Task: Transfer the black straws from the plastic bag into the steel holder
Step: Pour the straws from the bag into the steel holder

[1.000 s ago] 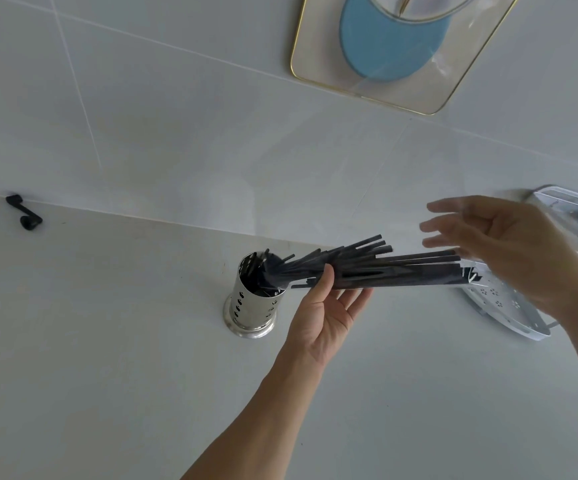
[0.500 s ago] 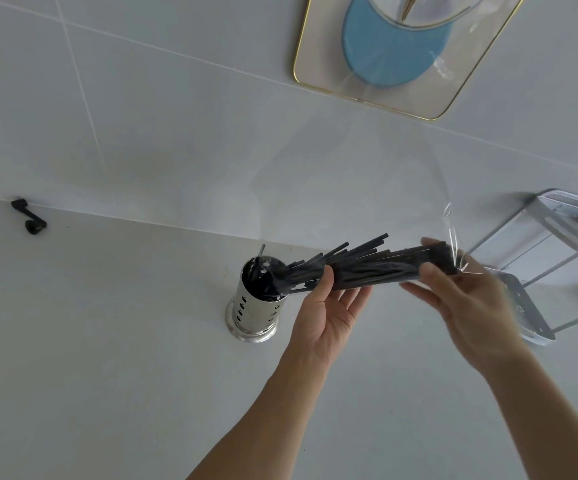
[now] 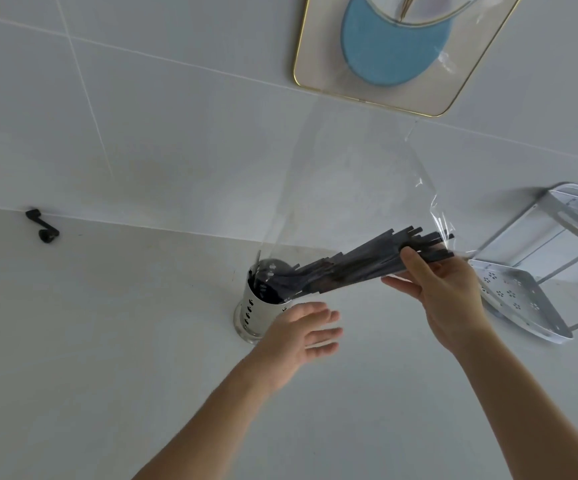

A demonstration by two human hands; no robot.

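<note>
Head view: person at a white counter (image 3: 107,358), tiled wall behind.
Straws: black straws (image 3: 360,265) in one slanted bundle, lower ends inside the steel holder (image 3: 258,310), upper ends fanned out up-right, not yet upright.
Bag: clear plastic bag (image 3: 356,181) now rises loose above the bundle, mostly off the straws; its lower edge looks close to the holder's rim, upper-right corner still crumpled around the straw tips.
Right hand: right hand (image 3: 446,296) pinches the bundle near its upper end, thumb on top, fingers underneath.
Left hand: left hand (image 3: 301,334) is off the bundle, fingers relaxed and spread, holding nothing, just beside the holder.
Progress: my read is most of the transfer is done. Left to do: clear the bag fully, let the straws drop upright.
Change vs earlier frames: left hand was propping the bundle's middle, now it has let go and dropped toward the holder; right hand went from empty to gripping the top end; bag has lifted away.
Other: gold-rimmed tray (image 3: 318,64) on the wall, white rack (image 3: 522,299) at right, small black hook (image 3: 43,226) at left.
</note>
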